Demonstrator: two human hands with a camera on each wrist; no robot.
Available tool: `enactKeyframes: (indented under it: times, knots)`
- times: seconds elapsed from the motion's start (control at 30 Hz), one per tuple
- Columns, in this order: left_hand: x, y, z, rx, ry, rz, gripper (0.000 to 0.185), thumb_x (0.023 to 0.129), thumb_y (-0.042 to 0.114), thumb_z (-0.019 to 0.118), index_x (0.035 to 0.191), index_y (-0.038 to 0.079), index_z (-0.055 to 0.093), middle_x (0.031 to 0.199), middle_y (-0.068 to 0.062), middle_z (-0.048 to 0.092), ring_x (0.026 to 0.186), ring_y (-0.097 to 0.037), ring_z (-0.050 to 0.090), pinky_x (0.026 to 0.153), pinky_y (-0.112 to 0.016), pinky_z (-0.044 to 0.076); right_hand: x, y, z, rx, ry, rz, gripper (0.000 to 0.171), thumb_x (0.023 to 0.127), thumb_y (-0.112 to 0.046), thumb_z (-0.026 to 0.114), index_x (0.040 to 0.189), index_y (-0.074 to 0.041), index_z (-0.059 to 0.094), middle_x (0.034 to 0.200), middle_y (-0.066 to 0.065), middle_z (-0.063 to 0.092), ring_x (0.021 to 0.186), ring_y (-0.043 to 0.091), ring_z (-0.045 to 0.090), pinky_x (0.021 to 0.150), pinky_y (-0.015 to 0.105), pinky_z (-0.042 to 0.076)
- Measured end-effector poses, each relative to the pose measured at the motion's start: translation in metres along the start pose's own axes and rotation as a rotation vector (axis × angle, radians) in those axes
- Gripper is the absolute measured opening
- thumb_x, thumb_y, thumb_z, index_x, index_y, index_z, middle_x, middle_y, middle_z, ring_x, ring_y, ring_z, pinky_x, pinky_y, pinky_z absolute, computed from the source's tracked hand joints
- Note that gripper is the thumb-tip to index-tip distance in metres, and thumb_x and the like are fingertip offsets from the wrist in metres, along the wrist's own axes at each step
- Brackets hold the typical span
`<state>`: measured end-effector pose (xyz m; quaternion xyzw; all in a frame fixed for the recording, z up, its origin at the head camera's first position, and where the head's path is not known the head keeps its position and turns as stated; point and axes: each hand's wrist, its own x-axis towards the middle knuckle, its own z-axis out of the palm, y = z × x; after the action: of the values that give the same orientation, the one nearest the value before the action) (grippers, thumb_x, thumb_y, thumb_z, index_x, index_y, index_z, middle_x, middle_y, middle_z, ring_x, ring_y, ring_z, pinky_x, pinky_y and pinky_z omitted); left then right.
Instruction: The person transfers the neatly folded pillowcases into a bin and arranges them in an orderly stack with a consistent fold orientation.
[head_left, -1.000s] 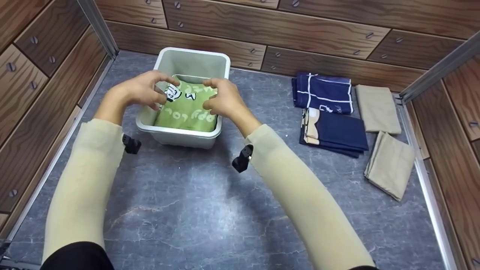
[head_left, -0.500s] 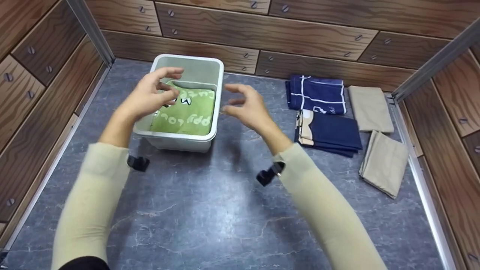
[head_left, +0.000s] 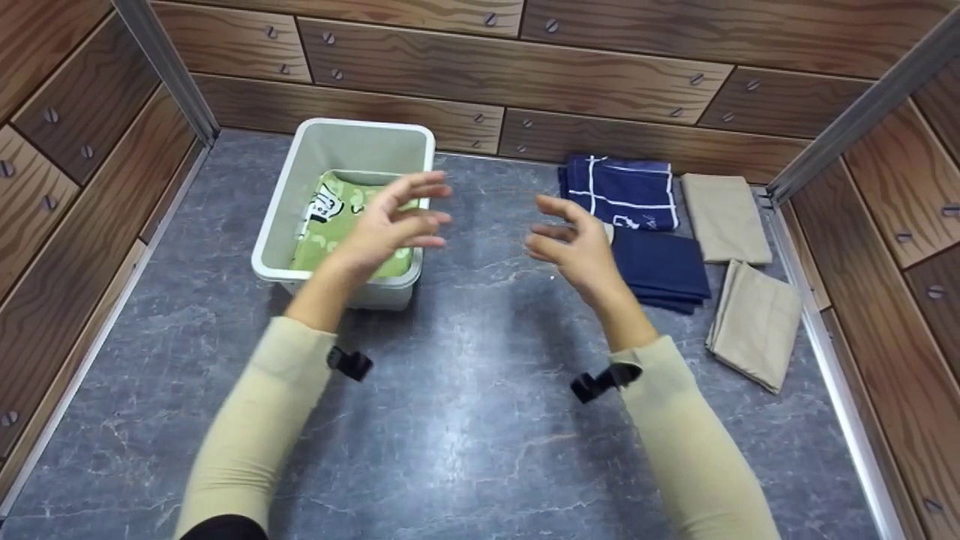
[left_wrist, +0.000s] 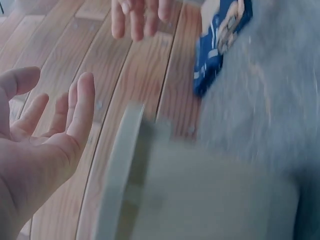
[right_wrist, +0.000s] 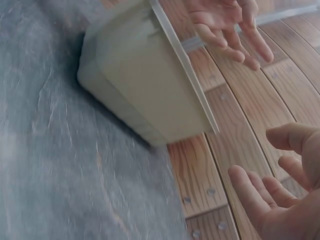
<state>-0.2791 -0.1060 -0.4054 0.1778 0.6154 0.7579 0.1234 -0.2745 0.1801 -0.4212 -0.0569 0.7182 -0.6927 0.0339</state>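
A white plastic bin [head_left: 271, 225] stands at the back left of the grey surface, and a folded green printed cloth [head_left: 330, 225] lies inside it. My left hand [head_left: 390, 225] hovers empty by the bin's right rim, fingers spread and relaxed. My right hand [head_left: 574, 244] is also empty and relaxed, in the air between the bin and a folded plain navy cloth [head_left: 660, 266]. The left wrist view shows my left palm [left_wrist: 40, 140], the bin wall [left_wrist: 200, 195] and a navy cloth [left_wrist: 220, 40]. In the right wrist view are the bin [right_wrist: 135, 85] and my right hand [right_wrist: 280, 200].
At the back right lie a navy cloth with white lines [head_left: 619, 191] and two folded beige cloths [head_left: 724, 217] [head_left: 754, 322]. Wood-pattern walls [head_left: 525, 82] with metal corner posts enclose the grey marbled surface [head_left: 465, 420] on three sides.
Both hands have let go of the green cloth, which stays in the bin. They have lifted and moved right, the right hand toward the navy cloths.
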Motion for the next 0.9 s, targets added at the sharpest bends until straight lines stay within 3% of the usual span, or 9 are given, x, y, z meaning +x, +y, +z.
enactKeyframes:
  times: [0.2, 0.3, 0.43, 0.7, 0.9]
  knots:
    - [0.009, -0.023, 0.037, -0.059, -0.094, -0.024, 0.058, 0.09, -0.002, 0.061, 0.146, 0.01, 0.046, 0.142, -0.013, 0.051, 0.117, -0.034, 0.059, 0.094, -0.054, 0.054, -0.016, 0.013, -0.031, 0.068, 0.083, 0.02, 0.061, 0.085, 0.009, 0.07, 0.142, 0.002, 0.049, 0.138, 0.014, 0.05, 0.11, 0.023, 0.062, 0.088, 0.043, 0.059]
    - [0.014, -0.035, 0.051, -0.077, -0.108, -0.04, 0.057, 0.091, -0.002, 0.06, 0.145, 0.008, 0.047, 0.141, -0.013, 0.052, 0.116, -0.034, 0.06, 0.093, -0.054, 0.055, -0.021, 0.02, -0.043, 0.089, 0.11, 0.039, 0.061, 0.085, 0.01, 0.069, 0.142, 0.002, 0.048, 0.137, 0.015, 0.049, 0.108, 0.02, 0.063, 0.085, 0.037, 0.06]
    - [0.025, -0.058, 0.068, -0.16, -0.113, -0.098, 0.056, 0.092, -0.001, 0.061, 0.145, 0.007, 0.046, 0.141, -0.014, 0.052, 0.119, -0.039, 0.058, 0.092, -0.051, 0.056, -0.027, 0.032, -0.061, 0.114, 0.16, 0.072, 0.06, 0.087, 0.01, 0.067, 0.143, 0.004, 0.047, 0.134, 0.015, 0.049, 0.103, 0.017, 0.065, 0.086, 0.039, 0.06]
    - [0.055, -0.107, 0.095, -0.418, -0.057, -0.283, 0.053, 0.096, 0.004, 0.054, 0.148, 0.004, 0.041, 0.139, -0.013, 0.054, 0.117, -0.038, 0.058, 0.102, -0.059, 0.048, -0.032, 0.058, -0.093, 0.164, 0.234, 0.132, 0.06, 0.09, 0.004, 0.068, 0.145, 0.003, 0.044, 0.13, 0.011, 0.049, 0.094, 0.019, 0.065, 0.091, 0.044, 0.057]
    - [0.075, -0.129, 0.111, -0.521, 0.031, -0.414, 0.053, 0.1, 0.017, 0.052, 0.151, 0.007, 0.039, 0.147, -0.015, 0.048, 0.129, -0.04, 0.05, 0.103, -0.052, 0.049, -0.034, 0.073, -0.11, 0.152, 0.29, 0.218, 0.06, 0.094, 0.001, 0.064, 0.148, 0.0, 0.04, 0.135, 0.01, 0.047, 0.107, 0.019, 0.06, 0.094, 0.044, 0.056]
